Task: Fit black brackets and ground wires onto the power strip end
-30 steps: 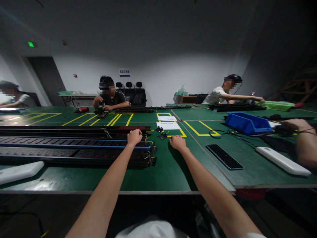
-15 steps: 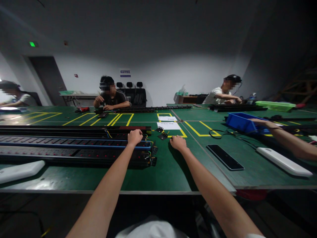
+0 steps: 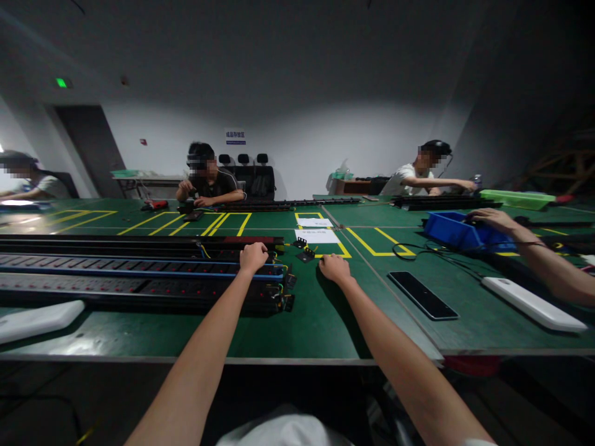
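Several long black power strips (image 3: pixel 176 288) with red switches lie side by side at the left, their wired ends toward the middle of the table. My left hand (image 3: pixel 253 257) rests on the right end of one of the rear strips, its fingers bent down around the edge. My right hand (image 3: pixel 334 267) lies loosely curled on the green table, right of the strips, and no object shows in it. Between and beyond my hands are small black end plates (image 3: pixel 305 254) with yellow-green wires. Both sets of fingertips are partly hidden.
White paper labels (image 3: pixel 317 236) lie behind the end plates. To the right are a dark phone (image 3: pixel 422 295), a white oblong device (image 3: pixel 532 303) and black cables. At the right, another person's hand (image 3: pixel 495 220) is over a blue bin (image 3: pixel 458 230). Other people sit across the table.
Both my hands stay put. The neighbouring person's hand at the right has shifted over the blue bin, its fingers now bent. The person at the far right has stretched an arm toward a bottle.
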Tool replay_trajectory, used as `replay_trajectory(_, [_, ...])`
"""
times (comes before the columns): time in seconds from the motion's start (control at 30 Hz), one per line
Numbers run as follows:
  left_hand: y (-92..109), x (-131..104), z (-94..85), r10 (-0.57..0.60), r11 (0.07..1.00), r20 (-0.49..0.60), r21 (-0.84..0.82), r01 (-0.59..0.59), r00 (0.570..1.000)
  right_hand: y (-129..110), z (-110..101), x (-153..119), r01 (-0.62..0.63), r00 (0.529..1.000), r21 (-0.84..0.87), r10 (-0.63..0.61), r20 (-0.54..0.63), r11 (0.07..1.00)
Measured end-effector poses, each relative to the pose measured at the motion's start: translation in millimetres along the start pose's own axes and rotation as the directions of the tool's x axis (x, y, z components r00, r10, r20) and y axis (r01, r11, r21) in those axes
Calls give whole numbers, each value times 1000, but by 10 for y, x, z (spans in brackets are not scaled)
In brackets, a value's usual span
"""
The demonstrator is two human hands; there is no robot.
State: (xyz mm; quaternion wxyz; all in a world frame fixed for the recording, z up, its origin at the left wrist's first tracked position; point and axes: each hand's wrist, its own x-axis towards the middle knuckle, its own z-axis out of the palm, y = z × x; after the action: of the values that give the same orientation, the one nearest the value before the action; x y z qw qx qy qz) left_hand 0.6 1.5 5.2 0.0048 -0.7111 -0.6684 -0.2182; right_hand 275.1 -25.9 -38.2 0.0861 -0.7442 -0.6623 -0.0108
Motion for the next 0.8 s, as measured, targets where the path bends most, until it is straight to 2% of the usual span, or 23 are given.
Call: replay_trajectory(0.8, [11,-10,-4,4,1000,-9,3,-4,1000,12,16,14,2,1000,1,-2,-2,1000])
